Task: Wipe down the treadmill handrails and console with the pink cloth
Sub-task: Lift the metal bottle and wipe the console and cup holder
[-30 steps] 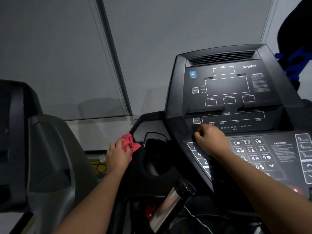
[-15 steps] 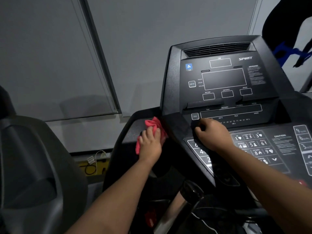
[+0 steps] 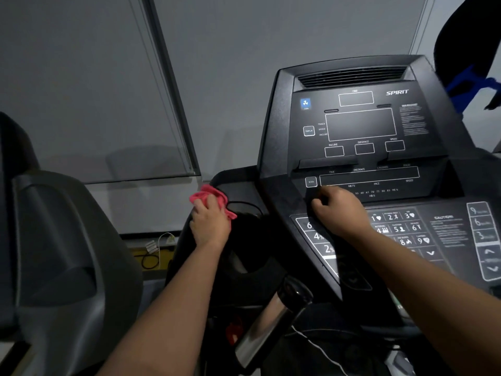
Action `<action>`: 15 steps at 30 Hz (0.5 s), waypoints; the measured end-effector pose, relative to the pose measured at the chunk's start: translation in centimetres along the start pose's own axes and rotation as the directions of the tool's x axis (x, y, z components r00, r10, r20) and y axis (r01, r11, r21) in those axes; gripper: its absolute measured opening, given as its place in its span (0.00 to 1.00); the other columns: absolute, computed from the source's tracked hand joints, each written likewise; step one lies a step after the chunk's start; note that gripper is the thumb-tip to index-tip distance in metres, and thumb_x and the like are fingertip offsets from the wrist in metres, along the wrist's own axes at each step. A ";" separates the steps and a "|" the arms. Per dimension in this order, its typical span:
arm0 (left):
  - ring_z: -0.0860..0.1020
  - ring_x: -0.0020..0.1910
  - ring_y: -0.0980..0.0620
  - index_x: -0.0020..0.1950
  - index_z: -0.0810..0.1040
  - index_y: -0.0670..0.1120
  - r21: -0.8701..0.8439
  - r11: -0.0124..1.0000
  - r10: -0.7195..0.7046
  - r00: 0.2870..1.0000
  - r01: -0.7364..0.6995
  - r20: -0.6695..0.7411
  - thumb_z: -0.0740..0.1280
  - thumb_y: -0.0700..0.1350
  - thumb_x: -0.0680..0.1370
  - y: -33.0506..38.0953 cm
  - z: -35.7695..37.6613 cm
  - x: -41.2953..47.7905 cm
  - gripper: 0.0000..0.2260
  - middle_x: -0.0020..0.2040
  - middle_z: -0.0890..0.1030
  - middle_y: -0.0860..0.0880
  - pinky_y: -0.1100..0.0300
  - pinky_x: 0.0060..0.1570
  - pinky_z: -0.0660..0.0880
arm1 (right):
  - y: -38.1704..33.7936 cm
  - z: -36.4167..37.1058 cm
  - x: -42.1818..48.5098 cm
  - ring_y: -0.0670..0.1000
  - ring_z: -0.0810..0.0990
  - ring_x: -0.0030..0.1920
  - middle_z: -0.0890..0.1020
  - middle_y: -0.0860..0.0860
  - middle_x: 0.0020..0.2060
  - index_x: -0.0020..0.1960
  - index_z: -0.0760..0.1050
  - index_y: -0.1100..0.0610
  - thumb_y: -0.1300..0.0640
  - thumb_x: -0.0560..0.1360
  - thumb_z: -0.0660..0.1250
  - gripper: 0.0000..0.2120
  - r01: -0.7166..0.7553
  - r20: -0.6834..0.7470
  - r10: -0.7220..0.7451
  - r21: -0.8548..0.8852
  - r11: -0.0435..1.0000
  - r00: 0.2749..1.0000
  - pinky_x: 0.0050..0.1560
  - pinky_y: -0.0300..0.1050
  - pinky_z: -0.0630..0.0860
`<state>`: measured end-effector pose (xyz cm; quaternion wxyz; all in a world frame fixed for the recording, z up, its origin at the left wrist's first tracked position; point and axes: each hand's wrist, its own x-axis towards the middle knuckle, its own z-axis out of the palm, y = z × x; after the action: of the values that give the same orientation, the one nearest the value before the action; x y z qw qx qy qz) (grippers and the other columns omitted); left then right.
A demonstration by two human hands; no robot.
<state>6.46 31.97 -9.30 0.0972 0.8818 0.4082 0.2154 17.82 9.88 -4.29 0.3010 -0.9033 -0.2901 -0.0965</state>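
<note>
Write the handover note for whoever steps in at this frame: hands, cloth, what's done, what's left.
Left hand grips the pink cloth, pressing it on the black tray rim left of the console, beside the cup holder.
Right hand: fingers curled, holding nothing, resting on the console below the SCAN button.
Done: cannot tell what is already wiped.
Left: probably the console face and keypad, and the metal handrail below.

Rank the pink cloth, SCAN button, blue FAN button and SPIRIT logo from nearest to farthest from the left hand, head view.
1. pink cloth, gripped in the left hand.
2. SCAN button, lower left of the console.
3. blue FAN button, upper left.
4. SPIRIT logo, upper right.
</note>
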 end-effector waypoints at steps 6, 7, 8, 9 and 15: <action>0.71 0.59 0.37 0.64 0.70 0.46 -0.106 0.887 -0.408 0.871 0.449 0.275 0.58 0.54 0.78 -8.4 0.3 2.6 0.18 0.65 0.70 0.39 0.49 0.57 0.70 | 0.2 -0.1 -0.1 0.55 0.69 0.38 0.76 0.54 0.36 0.39 0.74 0.61 0.56 0.73 0.61 0.09 0.015 0.013 -0.016 0.037 0.999 1.000 0.36 0.44 0.61; 0.72 0.59 0.37 0.64 0.70 0.47 -0.124 0.851 -0.452 0.832 0.510 0.320 0.57 0.54 0.77 -9.5 0.2 2.4 0.19 0.65 0.71 0.38 0.50 0.58 0.70 | 0.2 -0.1 -0.1 0.55 0.69 0.38 0.76 0.54 0.36 0.39 0.74 0.60 0.56 0.73 0.61 0.08 0.021 0.021 -0.022 0.048 0.999 1.000 0.36 0.44 0.62; 0.71 0.60 0.36 0.65 0.70 0.45 -0.132 0.827 -0.486 0.812 0.547 0.323 0.56 0.53 0.78 -9.8 -0.5 1.6 0.18 0.66 0.70 0.37 0.52 0.58 0.69 | 0.3 -0.2 -0.2 0.55 0.70 0.39 0.75 0.53 0.36 0.39 0.74 0.59 0.56 0.73 0.61 0.08 0.025 0.033 -0.026 0.057 0.998 0.999 0.37 0.43 0.63; 0.69 0.63 0.35 0.66 0.69 0.43 -0.134 0.812 -0.515 0.805 0.568 0.295 0.56 0.50 0.80 -9.1 -1.7 0.4 0.18 0.67 0.69 0.35 0.51 0.58 0.68 | 0.3 -0.2 -0.2 0.55 0.71 0.40 0.75 0.53 0.36 0.39 0.74 0.59 0.56 0.73 0.61 0.08 0.032 0.043 -0.035 0.061 0.998 0.998 0.37 0.43 0.63; 0.70 0.61 0.36 0.65 0.68 0.37 -0.239 0.948 -0.254 0.950 0.208 -0.181 0.58 0.48 0.82 -2.7 -4.5 -2.8 0.17 0.64 0.67 0.35 0.45 0.57 0.69 | 0.4 -0.1 -0.3 0.54 0.70 0.41 0.73 0.52 0.36 0.37 0.73 0.58 0.57 0.73 0.61 0.08 0.094 0.035 -0.096 0.050 0.994 0.995 0.38 0.43 0.61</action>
<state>0.94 31.55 -7.10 0.1741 0.7840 0.4913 0.3372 17.83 9.40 -4.46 0.3123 -0.8826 -0.3405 -0.0867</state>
